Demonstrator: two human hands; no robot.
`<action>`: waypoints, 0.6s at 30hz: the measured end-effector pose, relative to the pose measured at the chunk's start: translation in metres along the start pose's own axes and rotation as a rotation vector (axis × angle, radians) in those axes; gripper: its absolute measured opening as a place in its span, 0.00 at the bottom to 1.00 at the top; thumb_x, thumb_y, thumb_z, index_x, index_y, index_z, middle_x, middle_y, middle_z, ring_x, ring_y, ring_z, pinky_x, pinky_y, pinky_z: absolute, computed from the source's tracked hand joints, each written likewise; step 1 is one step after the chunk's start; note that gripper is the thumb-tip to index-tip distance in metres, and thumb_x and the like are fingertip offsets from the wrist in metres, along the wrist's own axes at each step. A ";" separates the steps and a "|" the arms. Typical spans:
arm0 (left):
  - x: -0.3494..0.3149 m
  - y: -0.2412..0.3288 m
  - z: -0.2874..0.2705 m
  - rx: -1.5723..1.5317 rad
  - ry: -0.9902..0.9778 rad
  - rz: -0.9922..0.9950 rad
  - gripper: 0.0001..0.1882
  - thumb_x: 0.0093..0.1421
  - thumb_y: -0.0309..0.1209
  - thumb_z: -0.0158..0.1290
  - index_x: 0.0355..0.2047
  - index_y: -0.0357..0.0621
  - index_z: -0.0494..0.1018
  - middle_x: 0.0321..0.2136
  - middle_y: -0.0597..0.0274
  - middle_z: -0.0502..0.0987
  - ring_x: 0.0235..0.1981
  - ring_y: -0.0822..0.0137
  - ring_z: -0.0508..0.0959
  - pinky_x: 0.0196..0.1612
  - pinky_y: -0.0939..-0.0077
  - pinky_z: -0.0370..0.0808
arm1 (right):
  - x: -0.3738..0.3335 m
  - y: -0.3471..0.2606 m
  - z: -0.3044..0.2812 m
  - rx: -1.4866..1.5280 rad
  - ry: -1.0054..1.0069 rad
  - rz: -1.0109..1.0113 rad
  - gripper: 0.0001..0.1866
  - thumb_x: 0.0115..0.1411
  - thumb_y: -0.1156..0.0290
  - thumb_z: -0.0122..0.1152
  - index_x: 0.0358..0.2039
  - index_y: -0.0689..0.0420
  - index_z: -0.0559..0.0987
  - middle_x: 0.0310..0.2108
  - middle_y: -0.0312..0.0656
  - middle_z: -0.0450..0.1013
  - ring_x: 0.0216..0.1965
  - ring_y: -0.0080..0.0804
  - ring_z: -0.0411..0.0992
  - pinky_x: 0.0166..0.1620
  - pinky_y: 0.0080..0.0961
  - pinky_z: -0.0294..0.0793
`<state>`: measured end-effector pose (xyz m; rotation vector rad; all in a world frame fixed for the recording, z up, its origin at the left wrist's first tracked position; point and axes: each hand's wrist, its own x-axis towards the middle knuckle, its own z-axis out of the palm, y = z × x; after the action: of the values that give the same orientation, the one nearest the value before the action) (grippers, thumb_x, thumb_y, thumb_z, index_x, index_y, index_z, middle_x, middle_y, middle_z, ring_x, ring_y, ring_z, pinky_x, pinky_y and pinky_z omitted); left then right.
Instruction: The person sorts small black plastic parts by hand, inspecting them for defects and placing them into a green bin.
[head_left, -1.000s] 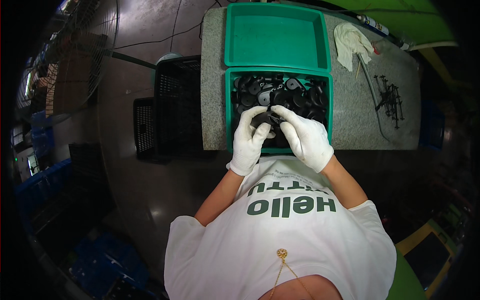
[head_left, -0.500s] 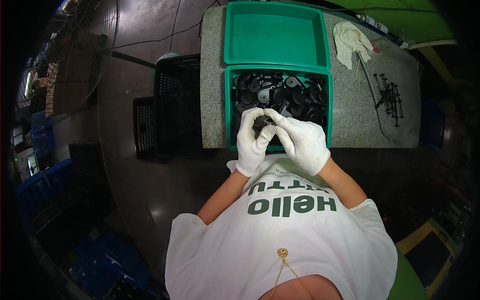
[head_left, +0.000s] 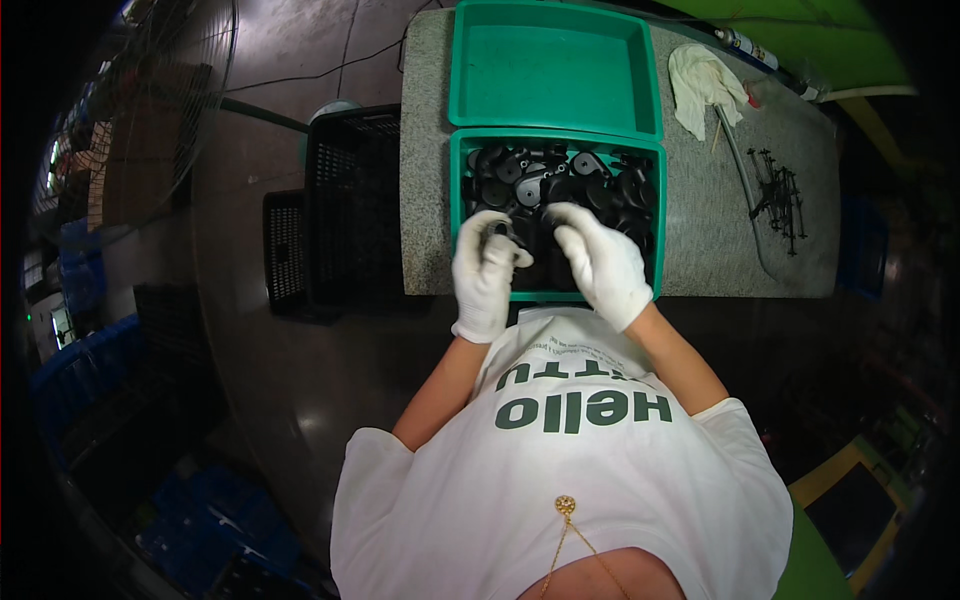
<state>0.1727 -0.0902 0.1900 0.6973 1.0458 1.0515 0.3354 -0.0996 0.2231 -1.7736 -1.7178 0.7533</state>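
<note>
Over the near part of a green tray (head_left: 656, 240) are both my hands, in white gloves. My left hand (head_left: 484, 275) is closed around a small black plastic part (head_left: 502, 230), which shows only partly between thumb and fingers. To its right, my right hand (head_left: 606, 266) has its fingers curled and its fingertips close together, slightly blurred. Whatever those fingertips hold blends into the dark pile below. Many black plastic parts (head_left: 508, 170) with round ends fill the tray, along with a few grey-faced ones (head_left: 530, 188).
Behind stands a second green tray (head_left: 550, 70), its bottom bare. On the speckled tabletop (head_left: 690, 240) to the right lie a white cloth (head_left: 695, 85), a grey tube (head_left: 738, 160) and a cluster of thin black pieces (head_left: 778, 200). Black crates (head_left: 345, 200) stand left of the table.
My hands were together around a dark part; now they are apart with a gap between them. The left has shifted slightly left, keeping a black part.
</note>
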 end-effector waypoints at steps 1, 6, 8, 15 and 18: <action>0.007 0.004 -0.010 -0.205 0.091 0.023 0.15 0.62 0.36 0.52 0.46 0.43 0.66 0.32 0.65 0.70 0.31 0.74 0.70 0.32 0.76 0.71 | 0.009 0.016 0.001 -0.083 0.007 0.068 0.14 0.61 0.61 0.53 0.46 0.50 0.74 0.27 0.47 0.76 0.30 0.50 0.74 0.34 0.42 0.72; 0.050 -0.003 -0.107 -0.467 0.369 -0.031 0.13 0.61 0.30 0.53 0.45 0.44 0.67 0.32 0.62 0.71 0.30 0.68 0.72 0.35 0.68 0.74 | 0.052 0.086 0.001 -0.341 -0.078 0.045 0.15 0.58 0.62 0.57 0.44 0.53 0.74 0.41 0.44 0.72 0.40 0.48 0.72 0.41 0.40 0.71; 0.067 -0.011 -0.145 -0.433 0.442 -0.055 0.13 0.61 0.28 0.53 0.46 0.43 0.67 0.32 0.61 0.71 0.31 0.66 0.72 0.37 0.65 0.75 | 0.068 0.101 0.000 -0.341 -0.160 0.011 0.16 0.57 0.62 0.57 0.44 0.54 0.73 0.43 0.44 0.71 0.41 0.48 0.72 0.42 0.40 0.71; 0.135 -0.054 -0.235 -0.398 0.619 -0.076 0.16 0.59 0.23 0.53 0.47 0.40 0.67 0.33 0.56 0.71 0.33 0.61 0.73 0.41 0.58 0.77 | 0.111 0.091 -0.002 -0.261 -0.590 0.075 0.23 0.52 0.62 0.64 0.48 0.58 0.74 0.37 0.49 0.75 0.39 0.45 0.74 0.44 0.37 0.71; 0.161 -0.067 -0.266 -0.423 0.705 -0.060 0.16 0.59 0.21 0.52 0.48 0.38 0.65 0.34 0.53 0.71 0.34 0.56 0.75 0.44 0.51 0.78 | 0.125 0.085 0.001 -0.342 -0.713 0.094 0.24 0.51 0.62 0.65 0.48 0.58 0.74 0.39 0.49 0.75 0.41 0.44 0.74 0.45 0.36 0.71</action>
<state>-0.0309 0.0311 -0.0223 -0.0707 1.3623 1.4526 0.3969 0.0231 0.1589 -1.9565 -2.3409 1.3135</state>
